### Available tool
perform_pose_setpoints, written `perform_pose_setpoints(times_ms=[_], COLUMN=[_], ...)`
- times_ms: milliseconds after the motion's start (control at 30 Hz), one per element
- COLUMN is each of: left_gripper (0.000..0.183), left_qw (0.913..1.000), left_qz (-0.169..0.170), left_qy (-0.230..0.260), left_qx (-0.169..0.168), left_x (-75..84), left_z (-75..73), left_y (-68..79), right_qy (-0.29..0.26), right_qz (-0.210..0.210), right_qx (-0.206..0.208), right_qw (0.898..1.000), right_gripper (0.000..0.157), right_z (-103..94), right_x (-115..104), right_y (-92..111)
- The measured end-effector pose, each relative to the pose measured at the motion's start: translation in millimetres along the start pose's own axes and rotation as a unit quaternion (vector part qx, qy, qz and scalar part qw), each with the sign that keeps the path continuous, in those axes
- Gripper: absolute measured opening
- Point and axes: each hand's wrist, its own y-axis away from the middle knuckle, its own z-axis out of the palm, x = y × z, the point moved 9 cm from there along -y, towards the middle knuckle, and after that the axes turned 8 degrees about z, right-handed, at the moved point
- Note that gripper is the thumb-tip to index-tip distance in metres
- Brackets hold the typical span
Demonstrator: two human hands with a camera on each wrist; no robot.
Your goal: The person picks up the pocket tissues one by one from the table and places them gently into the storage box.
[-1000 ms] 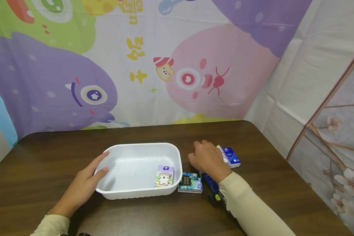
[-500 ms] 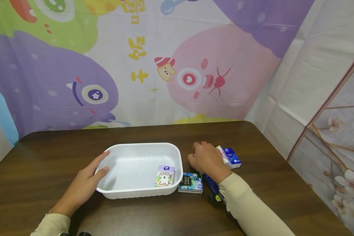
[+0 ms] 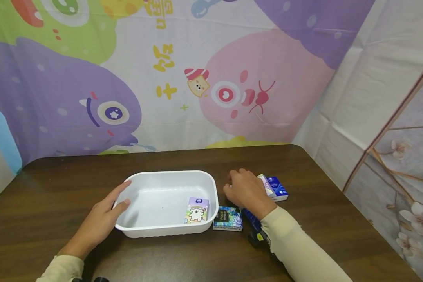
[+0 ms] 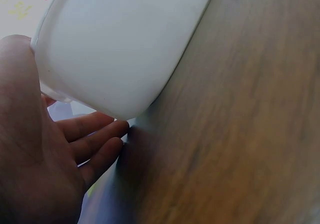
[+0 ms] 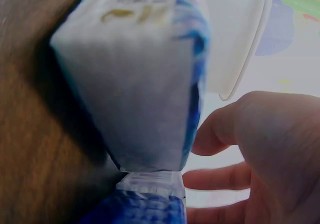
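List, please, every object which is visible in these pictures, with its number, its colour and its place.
tray: 1, white, on the table
cartoon pack: 1, lilac, inside the tray, near its right end
patterned pack: 1, blue-green with black label, just right of the tray
dark blue pack: 1, right of the patterned pack, partly hidden
bright blue pack: 1, on the table, farthest right
pink-and-white pack: 1, beside the bright blue pack, partly hidden
table: 1, dark brown, lower half of the head view
backdrop: 1, multicoloured cartoons, behind the table
floral panel: 1, pale, far right
wrist gear: black, both wrists, count unclear
sleeves: 2, cream, forearms
left hand: 1, bare, at the tray's left end
right hand: 1, bare, beside the pink-and-white pack
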Motion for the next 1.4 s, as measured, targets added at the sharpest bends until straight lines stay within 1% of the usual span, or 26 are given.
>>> perform_pose_setpoints(times_ms=[167,367,500,833,1067,1300,1400], left_gripper=[0.058,0.059,0.059,0.059,0.059,0.059,0.059], left_qw=[1.0000,1.0000,1.0000,1.0000,1.0000,1.0000,1.0000], left_qz=[0.005,0.003,-0.002,0.004,0.001,0.003,0.003], left_qy=[-0.002,0.000,0.002,0.004,0.003,0.001,0.001], left_qx=[0.003,0.000,-0.003,0.000,-0.002,-0.001,-0.001], left_x=[1.2,0.6,-1.7,0.2,0.6,1.2,0.8], left_z=[-0.3,-0.2,0.1,0.1,0.2,-0.3,-0.2], left_y=[0.4,0.1,-0.4,-0.5,-0.3,-0.1,0.0], right_qy=[0.019,0.049,0.065,0.066,0.063,0.065,0.063], right_qz=[0.021,0.027,0.028,0.030,0.021,0.014,0.007], right_qx=[-0.002,-0.012,-0.011,-0.011,-0.004,-0.005,0.002], right_qw=[1.000,0.998,0.997,0.997,0.998,0.998,0.998], right_gripper=[0.036,0.041,0.040,0.039,0.035,0.038,0.038], right_z=[-0.2,2.8,2.8,2.2,2.8,5.3,4.4], right_x=[5.3,5.0,3.5,5.9,5.7,4.0,2.7], right_y=[0.0,0.9,1.6,2.6,2.4,1.6,2.5])
